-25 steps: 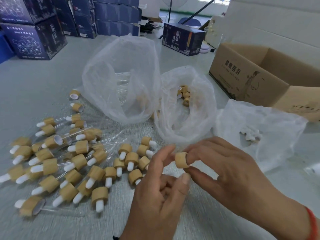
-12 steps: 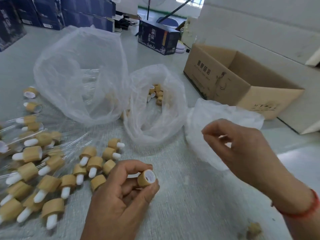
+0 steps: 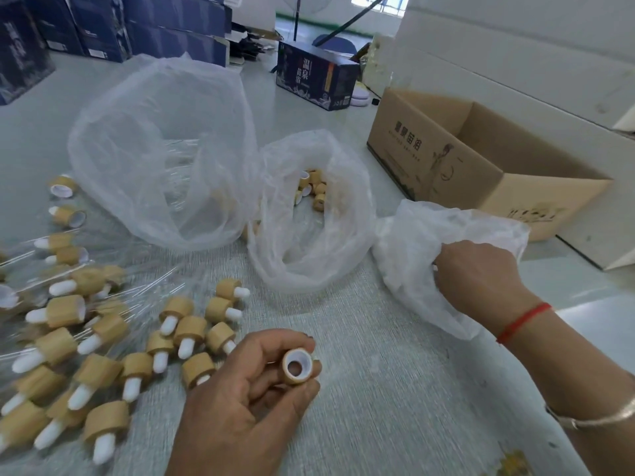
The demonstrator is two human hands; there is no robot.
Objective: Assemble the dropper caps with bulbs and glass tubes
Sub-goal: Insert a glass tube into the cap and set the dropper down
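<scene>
My left hand (image 3: 240, 403) pinches a single bamboo-coloured dropper cap (image 3: 297, 366) between thumb and fingers, its white-lined open end with the centre hole facing me. My right hand (image 3: 477, 276) reaches into the small plastic bag (image 3: 422, 235) at the right; its fingertips are hidden in the plastic. The middle plastic bag (image 3: 309, 266) holds several loose caps (image 3: 314, 190). The big clear bag (image 3: 158, 132) at the left holds glass tubes (image 3: 178, 149). Several caps fitted with white bulbs (image 3: 182, 324), some with tubes, lie spread at the left.
An open cardboard box (image 3: 446, 159) stands at the right, behind the small bag. A dark blue carton (image 3: 314, 79) lies farther back, and stacked blue cartons (image 3: 103, 25) line the far left. A pale woven mat (image 3: 378, 389) covers the table under my hands.
My right hand let go of the cap and moved right, down into the small plastic bag. My left hand kept the cap and turned its open end towards me.
</scene>
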